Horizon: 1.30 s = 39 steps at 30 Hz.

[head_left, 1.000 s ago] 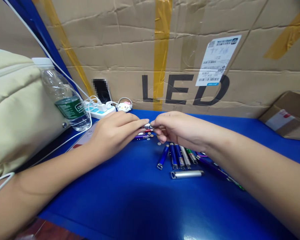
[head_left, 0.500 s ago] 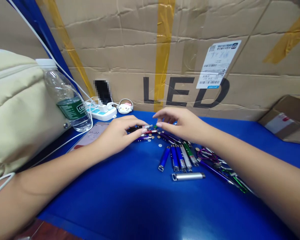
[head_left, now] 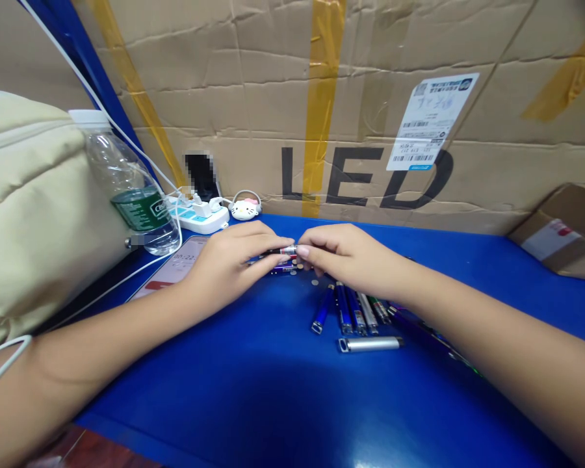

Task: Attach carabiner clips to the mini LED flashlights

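Note:
My left hand (head_left: 236, 257) is closed round a small black laser pointer (head_left: 275, 251), its silver end sticking out to the right between thumb and fingers. At that end my right hand (head_left: 338, 250) pinches, thumb against curled fingers; a small part between them would be hidden. Under the hands lie a purple laser pointer (head_left: 281, 268) and a few small round discs (head_left: 314, 283). Nearer me, several blue, silver and green laser pointers lie side by side, among them a blue one (head_left: 323, 310). A silver one (head_left: 370, 344) lies crosswise in front of them.
A phone (head_left: 175, 263) lies by my left forearm. Behind it are a power strip (head_left: 205, 221), a white cat-faced charm (head_left: 245, 208) and a plastic bottle (head_left: 136, 188) against a beige bag (head_left: 39, 214). A large cardboard box (head_left: 253, 97) walls the back; a small carton (head_left: 560, 227) stands right.
My right hand has come down and left, from hovering apart with fingers parted to pinching at the black laser pointer's silver end. My left hand keeps its hold, nearly in place.

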### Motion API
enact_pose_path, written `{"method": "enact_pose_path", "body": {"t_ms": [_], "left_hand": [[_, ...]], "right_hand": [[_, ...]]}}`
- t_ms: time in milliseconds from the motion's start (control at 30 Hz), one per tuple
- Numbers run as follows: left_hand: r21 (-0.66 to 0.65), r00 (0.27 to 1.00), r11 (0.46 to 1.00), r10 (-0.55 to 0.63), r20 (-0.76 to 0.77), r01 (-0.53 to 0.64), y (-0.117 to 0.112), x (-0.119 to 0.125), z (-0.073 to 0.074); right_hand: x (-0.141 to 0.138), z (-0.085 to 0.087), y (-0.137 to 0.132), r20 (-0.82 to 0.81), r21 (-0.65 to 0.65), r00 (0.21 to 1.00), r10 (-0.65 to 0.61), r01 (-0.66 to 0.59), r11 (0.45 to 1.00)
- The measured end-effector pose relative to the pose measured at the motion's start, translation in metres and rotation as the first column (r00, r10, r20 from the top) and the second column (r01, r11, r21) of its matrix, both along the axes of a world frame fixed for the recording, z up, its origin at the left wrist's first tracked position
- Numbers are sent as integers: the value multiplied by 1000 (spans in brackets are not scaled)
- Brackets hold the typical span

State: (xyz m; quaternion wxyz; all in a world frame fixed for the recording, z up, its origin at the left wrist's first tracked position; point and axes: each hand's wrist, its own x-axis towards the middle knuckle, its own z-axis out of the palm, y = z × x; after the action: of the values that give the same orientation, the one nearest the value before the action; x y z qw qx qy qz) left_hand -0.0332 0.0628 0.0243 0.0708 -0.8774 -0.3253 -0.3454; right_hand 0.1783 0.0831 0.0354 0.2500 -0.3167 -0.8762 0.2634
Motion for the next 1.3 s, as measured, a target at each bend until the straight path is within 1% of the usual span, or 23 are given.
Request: {"method": "enact_pose_path", "body": {"t_ms": [67, 100, 167, 200, 233, 267, 300, 367, 400, 433, 467, 533, 600, 700, 800, 867, 967, 1033, 1067, 1133, 1167, 1233, 1300], "left_hand": [[114, 999, 994, 4, -35, 0, -2, -3, 2], [154, 999, 988, 9, -47, -1, -3, -3, 3], [175, 999, 985, 13, -47, -4, -4, -3, 4], [149, 999, 989, 8, -33, -3, -4, -2, 4], [100, 1000, 995, 1, -10, 0, -3, -1, 4], [35, 1000, 999, -9, 16, 9, -3, 1, 3], [-39, 999, 999, -20, 41, 22, -2, 3, 2], [-175, 996, 983, -39, 81, 52, -1, 6, -1], [-225, 995, 972, -43, 94, 63, -1, 8, -2], [-258, 994, 964, -45, 104, 71, -1, 9, -3], [-273, 992, 959, -44, 116, 74, -1, 10, -4], [-254, 990, 965, -34, 135, 67, -3, 11, -5], [-186, 990, 981, -25, 140, 51, -5, 10, -6], [-55, 994, 998, -20, 111, 26, -7, 9, -6], [69, 999, 998, 4, 43, -7, -9, 6, -4], [143, 999, 989, 37, -15, -34, -10, 3, -2], [216, 993, 974, 89, -78, -70, -10, -1, 1], [211, 989, 973, 120, -89, -99, -9, 0, 2], [183, 988, 977, 127, -91, -108, -8, 0, 3], [80, 986, 991, 120, -115, -111, -6, 3, 2], [17, 984, 994, 109, -144, -108, -5, 5, 2], [-100, 967, 989, 83, -243, -110, -3, 7, -1], [-174, 931, 976, 62, -360, -132, -3, 8, -3]], "right_hand": [[-3, 0, -2, -92, -220, 996, 9, -29, 975], [-4, 0, -2, -125, -289, 992, 23, -58, 956], [-6, 0, -2, -138, -315, 989, 50, -92, 945], [-6, 0, -2, -109, -262, 993, 47, -75, 962], [-5, 0, -2, -58, -158, 998, 33, -41, 987], [-4, 0, -2, 9, -8, 1000, 7, -6, 1000], [-3, 0, -1, 84, 167, 996, -25, 10, 986], [0, -1, 0, 229, 477, 970, -85, -36, 878], [2, -2, 1, 283, 573, 953, -108, -78, 816], [3, -4, 1, 315, 632, 940, -133, -103, 768], [2, -6, 0, 327, 665, 932, -160, -106, 739], [0, -10, -1, 303, 686, 928, -217, -55, 725], [-5, -13, -4, 265, 656, 927, -266, 29, 754], [-13, -13, -9, 188, 534, 939, -287, 148, 832], [-20, -10, -15, 44, 337, 963, -264, 235, 912], [-24, -8, -19, -48, 181, 964, -261, 265, 947], [-28, -4, -23, -114, -29, 953, -281, 280, 960], [-27, -1, -21, -103, -103, 956, -276, 265, 959], [-24, 0, -17, -78, -107, 961, -267, 258, 960], [-16, -1, -6, 13, -33, 965, -260, 261, 965], [-9, -3, 2, 63, 65, 954, -295, 291, 955], [5, -11, 19, 159, 327, 901, -403, 337, 883], [18, -22, 34, 317, 512, 834, -451, 250, 822]]}}
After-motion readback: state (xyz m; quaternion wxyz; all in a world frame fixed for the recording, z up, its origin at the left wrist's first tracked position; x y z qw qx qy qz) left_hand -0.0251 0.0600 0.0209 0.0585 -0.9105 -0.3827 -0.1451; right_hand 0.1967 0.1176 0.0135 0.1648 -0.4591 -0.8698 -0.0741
